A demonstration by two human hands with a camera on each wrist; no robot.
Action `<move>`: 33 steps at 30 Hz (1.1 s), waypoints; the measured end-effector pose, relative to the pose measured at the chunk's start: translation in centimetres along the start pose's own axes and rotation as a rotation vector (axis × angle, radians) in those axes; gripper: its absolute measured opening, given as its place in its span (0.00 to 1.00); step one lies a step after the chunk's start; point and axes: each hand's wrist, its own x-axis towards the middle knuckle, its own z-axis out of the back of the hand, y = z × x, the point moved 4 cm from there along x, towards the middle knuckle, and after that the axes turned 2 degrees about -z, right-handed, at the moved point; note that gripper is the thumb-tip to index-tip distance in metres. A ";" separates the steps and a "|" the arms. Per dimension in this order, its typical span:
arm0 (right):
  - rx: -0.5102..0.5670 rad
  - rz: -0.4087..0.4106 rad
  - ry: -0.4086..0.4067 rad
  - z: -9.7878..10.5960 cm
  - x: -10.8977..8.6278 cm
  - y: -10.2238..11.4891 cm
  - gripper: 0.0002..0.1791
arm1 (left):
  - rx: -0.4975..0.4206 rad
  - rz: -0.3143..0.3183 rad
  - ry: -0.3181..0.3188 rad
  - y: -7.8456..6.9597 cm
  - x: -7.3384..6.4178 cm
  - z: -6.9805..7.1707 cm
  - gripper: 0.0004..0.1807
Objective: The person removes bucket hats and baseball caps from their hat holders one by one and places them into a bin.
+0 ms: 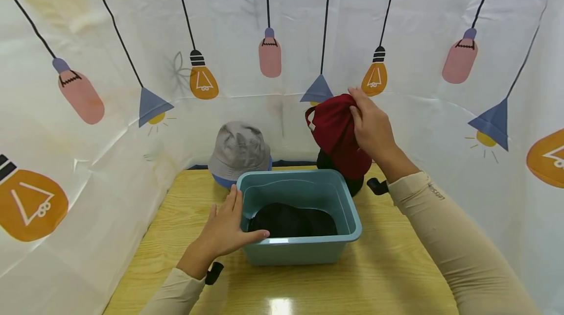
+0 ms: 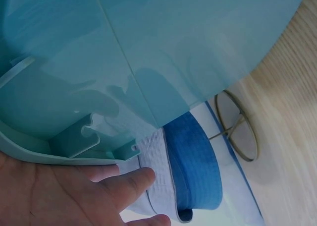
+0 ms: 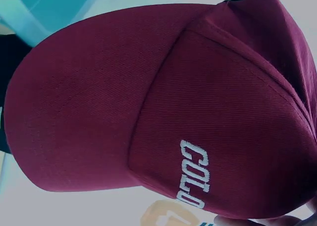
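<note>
My right hand grips a dark red baseball cap by its crown, raised behind the bin's back right corner with the brim hanging down. White embroidered letters show on the front of that cap in the right wrist view. On the left rim of a teal plastic bin rests my left hand, its fingers extended and its thumb along the front edge. Inside the bin lies a black cap. Another black item stands behind the red cap, mostly hidden by it.
A grey bucket hat with a blue underside sits behind the bin at the left. Beside it in the left wrist view is a thin round wire frame. The wooden table meets a printed cloth backdrop.
</note>
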 end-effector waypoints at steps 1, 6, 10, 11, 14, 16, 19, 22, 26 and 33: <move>0.004 0.006 -0.007 0.1 0.0 0.3 0.28 | 0.001 0.000 -0.001 0.0 0.0 0.0 0.78; 0.027 0.044 -0.028 0.3 0.0 1.7 0.27 | 0.003 -0.002 -0.003 0.1 0.0 0.1 0.77; 0.041 0.068 -0.028 0.3 -0.1 2.8 0.27 | -0.006 -0.003 0.001 0.2 0.0 0.1 0.76; 0.042 0.071 -0.027 0.3 -0.1 3.0 0.27 | -0.006 -0.003 0.000 0.2 0.0 0.1 0.76; 0.044 0.078 -0.019 0.4 -0.4 3.7 0.27 | -0.007 -0.007 -0.003 0.1 0.1 0.1 0.77; 0.048 0.087 -0.008 0.5 -0.6 4.1 0.27 | -0.006 -0.008 -0.005 0.0 0.1 0.1 0.77; 0.052 0.115 0.002 0.4 -0.9 4.9 0.27 | -0.006 -0.008 -0.006 0.0 0.1 0.1 0.77; 0.070 0.138 0.016 0.5 -1.2 5.6 0.27 | -0.009 -0.007 -0.008 0.0 0.1 0.1 0.77; 0.093 0.157 0.025 0.4 -1.5 6.3 0.27 | -0.007 -0.006 -0.010 0.0 0.0 0.1 0.77; 0.117 0.180 0.052 0.0 -2.1 6.9 0.27 | -0.008 0.003 -0.005 0.1 0.1 -0.2 0.77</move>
